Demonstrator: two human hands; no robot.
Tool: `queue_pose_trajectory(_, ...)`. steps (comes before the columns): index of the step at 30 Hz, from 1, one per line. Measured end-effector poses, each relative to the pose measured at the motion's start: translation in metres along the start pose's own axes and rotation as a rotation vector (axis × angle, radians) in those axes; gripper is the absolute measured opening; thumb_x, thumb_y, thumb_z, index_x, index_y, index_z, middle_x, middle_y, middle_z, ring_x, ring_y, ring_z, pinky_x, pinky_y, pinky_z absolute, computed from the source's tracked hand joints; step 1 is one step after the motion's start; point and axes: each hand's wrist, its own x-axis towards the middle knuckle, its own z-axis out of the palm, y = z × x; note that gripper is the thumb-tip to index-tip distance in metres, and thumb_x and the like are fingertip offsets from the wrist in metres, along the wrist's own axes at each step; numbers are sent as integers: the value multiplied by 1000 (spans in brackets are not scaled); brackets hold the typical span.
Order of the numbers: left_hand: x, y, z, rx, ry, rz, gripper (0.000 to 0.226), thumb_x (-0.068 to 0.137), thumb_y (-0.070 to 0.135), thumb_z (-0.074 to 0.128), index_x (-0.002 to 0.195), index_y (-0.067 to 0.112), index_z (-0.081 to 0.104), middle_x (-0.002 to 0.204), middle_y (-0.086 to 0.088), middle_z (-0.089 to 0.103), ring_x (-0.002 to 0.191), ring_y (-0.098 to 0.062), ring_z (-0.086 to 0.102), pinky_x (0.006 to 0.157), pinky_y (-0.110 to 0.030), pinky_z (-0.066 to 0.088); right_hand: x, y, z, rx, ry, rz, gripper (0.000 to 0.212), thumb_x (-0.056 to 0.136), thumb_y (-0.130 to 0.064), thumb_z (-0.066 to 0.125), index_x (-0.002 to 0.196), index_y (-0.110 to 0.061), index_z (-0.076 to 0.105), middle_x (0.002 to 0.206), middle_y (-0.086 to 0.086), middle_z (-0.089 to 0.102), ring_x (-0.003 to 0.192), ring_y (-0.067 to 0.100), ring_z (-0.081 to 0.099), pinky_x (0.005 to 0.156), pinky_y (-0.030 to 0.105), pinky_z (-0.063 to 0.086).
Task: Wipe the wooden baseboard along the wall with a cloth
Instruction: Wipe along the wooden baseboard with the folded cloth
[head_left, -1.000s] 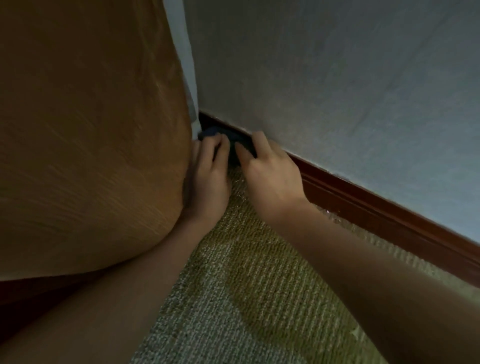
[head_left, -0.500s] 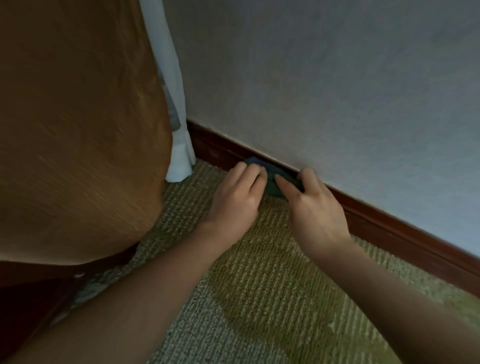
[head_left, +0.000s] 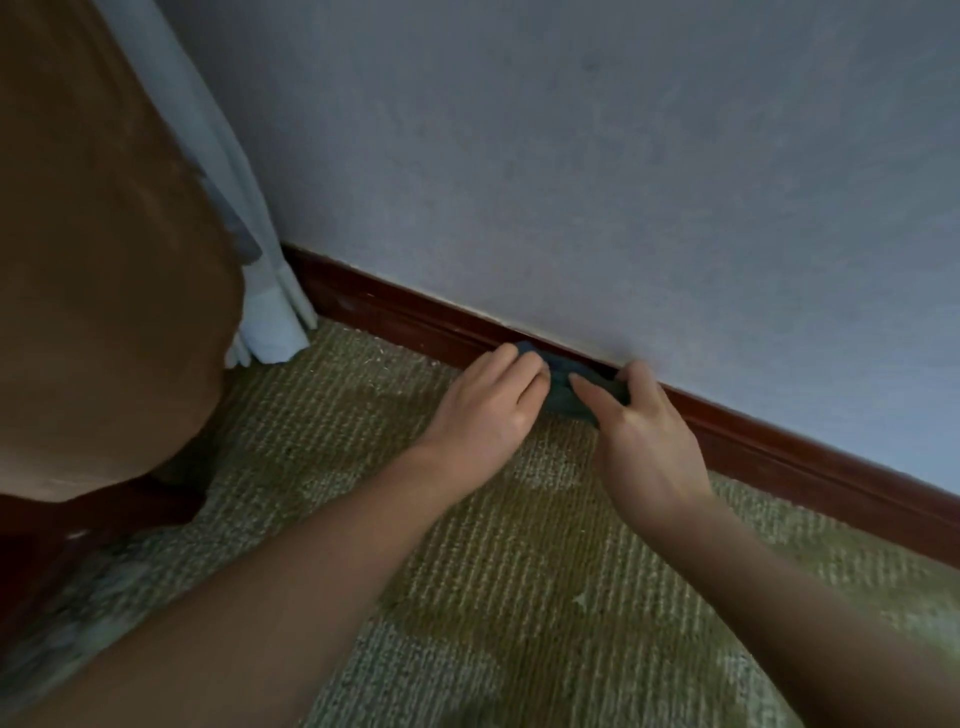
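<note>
- Head view: the cloth (head_left: 563, 397) and both hands sit farther from the curtain (head_left: 270, 322) than half a second ago, with more bare baseboard (head_left: 395, 317) between them.
- The left hand (head_left: 483, 410) curls its fingers over the cloth's left end; the right hand (head_left: 644, 441) pinches the right end between thumb and forefinger.
- The dark, bunched cloth presses against the baseboard just right of frame centre, above the carpet (head_left: 519, 597); fingers hide most of it and dim light blurs its edges.
- Its long axis follows the baseboard, upper left to lower right.
- The baseboard's left end disappears behind the curtain.
</note>
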Motion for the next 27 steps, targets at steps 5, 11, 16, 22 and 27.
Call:
queue_pose_trajectory(5, -7, -29, -15, 138, -51, 125, 26, 81, -1, 48, 92, -5, 71, 92, -15, 70, 70, -25, 63, 59, -29, 51, 8, -17, 8, -19, -40, -7, 58, 84, 6, 51, 138, -12, 38, 116, 18, 41, 105, 34, 46, 78, 36, 42)
queue_pose_trajectory(11, -34, -61, -27, 224, -87, 5, 35, 80, -3, 42, 105, -8, 66, 102, -18, 69, 69, -28, 64, 59, -29, 53, 35, -59, 12, -44, -62, -154, 58, 91, -1, 42, 145, -10, 22, 125, 16, 34, 113, 31, 41, 92, 34, 37)
queue_pose_trajectory(16, -49, -85, -36, 310, -115, -147, 42, 77, -4, 37, 109, -7, 65, 106, -18, 67, 68, -29, 63, 57, -29, 50, 60, -93, 15, -42, -74, -244, 56, 91, -2, 43, 143, -9, 25, 126, 16, 33, 114, 31, 39, 92, 33, 37)
queue_pose_trajectory(22, -60, -104, -38, 205, -51, -350, 54, 60, -26, 66, 112, -15, 59, 111, -27, 63, 73, -38, 62, 65, -39, 54, 84, -121, 17, -44, -86, -311, 47, 91, -3, 43, 136, -8, 36, 127, 16, 35, 118, 31, 38, 93, 34, 37)
queue_pose_trajectory(27, -55, -104, -35, 92, 9, -419, 51, 58, -30, 60, 107, -17, 59, 108, -31, 61, 78, -42, 60, 71, -44, 53, 84, -121, 15, -54, -89, -317, 46, 91, -4, 43, 137, -9, 36, 129, 15, 34, 118, 30, 38, 92, 34, 37)
